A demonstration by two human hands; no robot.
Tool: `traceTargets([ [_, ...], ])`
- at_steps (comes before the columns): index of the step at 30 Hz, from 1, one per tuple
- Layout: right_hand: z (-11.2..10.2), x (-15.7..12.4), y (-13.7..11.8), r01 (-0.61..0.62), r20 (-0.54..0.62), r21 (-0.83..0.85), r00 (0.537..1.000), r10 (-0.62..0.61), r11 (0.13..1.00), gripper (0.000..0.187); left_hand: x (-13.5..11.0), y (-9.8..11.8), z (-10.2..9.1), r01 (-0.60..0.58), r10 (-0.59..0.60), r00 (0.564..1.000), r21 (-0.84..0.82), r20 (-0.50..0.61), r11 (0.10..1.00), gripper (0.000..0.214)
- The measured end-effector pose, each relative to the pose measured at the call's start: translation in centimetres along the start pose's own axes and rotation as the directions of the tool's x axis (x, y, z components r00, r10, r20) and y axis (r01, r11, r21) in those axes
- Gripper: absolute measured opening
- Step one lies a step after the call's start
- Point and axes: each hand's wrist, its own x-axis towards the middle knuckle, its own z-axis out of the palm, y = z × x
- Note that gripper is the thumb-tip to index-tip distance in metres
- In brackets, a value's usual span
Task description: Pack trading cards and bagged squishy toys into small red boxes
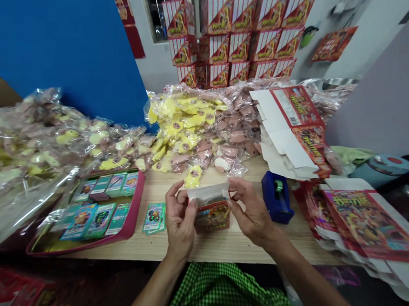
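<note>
A small red printed cardboard box sits before me at the table's front, its white top flap raised. My left hand grips its left side, thumb at the upper edge. My right hand pinches the flap at the box's top right corner. Just left of my left hand lies a small pile of trading cards. Behind the box is a yellow plush toy in clear wrap. To the right of my right hand stands a blue tape dispenser with a green roll.
A pink-rimmed tray with stacked cards is at left. Bagged yellow and pink plush toys heap along the back. Flattened cartons lie at right, with another stack nearer. Finished-looking boxes are piled by the wall.
</note>
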Motion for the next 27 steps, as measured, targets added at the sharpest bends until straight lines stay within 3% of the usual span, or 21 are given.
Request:
traceTargets([
  [3,-0.5,-0.2,-0.4,0.044,0.025,-0.014,0.999,-0.044,0.999,0.033,-0.4,-0.2,-0.5,-0.103,0.095,0.991,0.072,0.097,0.992,0.015],
  [8,-1.9,-0.4,-1.3,0.149,0.157,-0.051,0.978,-0.139,0.988,0.017,-1.3,-0.2,-1.1,-0.217,0.189,0.947,0.081,0.261,0.973,0.029],
  [12,-2.2,-0.6,-1.9,0.107,0.208,-0.061,0.974,-0.092,0.992,0.016,-2.0,0.2,-0.4,-0.233,0.212,0.957,0.088,0.199,0.969,0.016],
  [16,-1.8,-0.5,-2.0,0.095,0.174,-0.088,0.982,-0.078,0.992,0.011,-2.0,0.5,-0.1,-0.248,0.23,0.958,0.091,0.169,0.965,0.028],
  [19,-2.0,-0.5,-1.9,0.15,0.168,-0.098,0.977,-0.133,0.984,0.012,-1.4,0.6,-0.9,-0.361,0.311,0.902,0.13,0.299,0.923,0.022],
  [23,-2.7,-1.0,-1.2,0.237,0.25,-0.174,0.95,-0.189,0.956,0.013,-0.3,0.4,-2.5,-0.498,0.384,0.804,0.161,0.454,0.852,0.023],
  [27,-3.1,-1.3,-0.6,0.31,0.294,-0.184,0.923,-0.249,0.933,0.024,0.6,0.9,-3.5,-0.652,0.443,0.693,0.233,0.568,0.721,0.035],
])
